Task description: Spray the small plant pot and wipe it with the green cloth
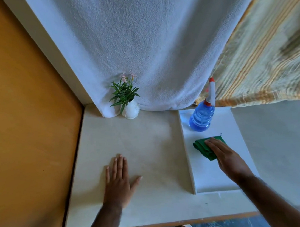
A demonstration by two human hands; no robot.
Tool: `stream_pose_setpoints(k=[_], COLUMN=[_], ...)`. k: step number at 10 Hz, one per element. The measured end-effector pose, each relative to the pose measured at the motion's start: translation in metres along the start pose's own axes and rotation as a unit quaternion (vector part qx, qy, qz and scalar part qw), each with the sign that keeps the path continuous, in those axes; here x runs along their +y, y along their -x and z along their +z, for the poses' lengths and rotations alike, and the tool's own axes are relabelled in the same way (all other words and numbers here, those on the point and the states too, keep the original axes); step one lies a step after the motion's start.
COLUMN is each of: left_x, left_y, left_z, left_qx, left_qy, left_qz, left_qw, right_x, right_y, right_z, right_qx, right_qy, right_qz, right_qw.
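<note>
Seen from above, looking down on a pale surface [149,150] with both arms reaching in from the near edge; left hand [118,177] spread flat, palm down, fingers splayed, gripping nothing, resting on the bare near-left part of the surface; right hand [224,157] lying open over a folded green cloth [203,148] on a white board [226,175] at the right, fingers flat on top of the fabric, not yet closed around it.

At the far edge, left of centre, a small plant pot [131,110], white and rounded, touching a hanging white towel [148,48] behind it; green leaves and a few pink flowers [124,92] rising from its mouth. At the far right, well apart from the pot, a blue spray bottle [201,118] with a white and red trigger head, standing on the board just beyond the cloth.

Pot probably ceramic: smooth, likely slippery once wet, breakable if knocked; best steadied around the round belly, below the leaves. Cloth soft and limp; easily bunched in the fingers. Bottle looking mostly full, so fairly weighty; best taken at the neck, under the trigger. Spraying not yet begun, judging by the layout.
</note>
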State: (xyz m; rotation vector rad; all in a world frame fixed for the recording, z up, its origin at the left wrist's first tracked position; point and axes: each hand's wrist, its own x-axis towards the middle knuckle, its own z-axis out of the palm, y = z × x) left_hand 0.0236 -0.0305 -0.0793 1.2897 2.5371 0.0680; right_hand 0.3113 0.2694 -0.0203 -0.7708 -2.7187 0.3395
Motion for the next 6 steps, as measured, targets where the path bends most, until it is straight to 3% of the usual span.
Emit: stream_pose_setpoints(k=[2,3,6], left_x=[-0.001,-0.001,0.001], left_y=[-0.002,-0.001,-0.002], left_z=[0.004,0.006,0.006], left_qx=[0.003,0.000,0.003], left_qy=[-0.014,-0.012,0.016], left_qz=[-0.005,0.000,0.010], left_qw=[1.000,1.000,1.000], right_x=[0.011,0.012,-0.028], right_y=[0.027,0.038,0.026], right_z=[0.021,0.027,0.017], right_qx=[-0.078,-0.133,-0.137], right_qy=[0.005,0.057,0.093], right_qz=[0.020,0.016,0.043], right_qw=[0.997,0.989,0.985])
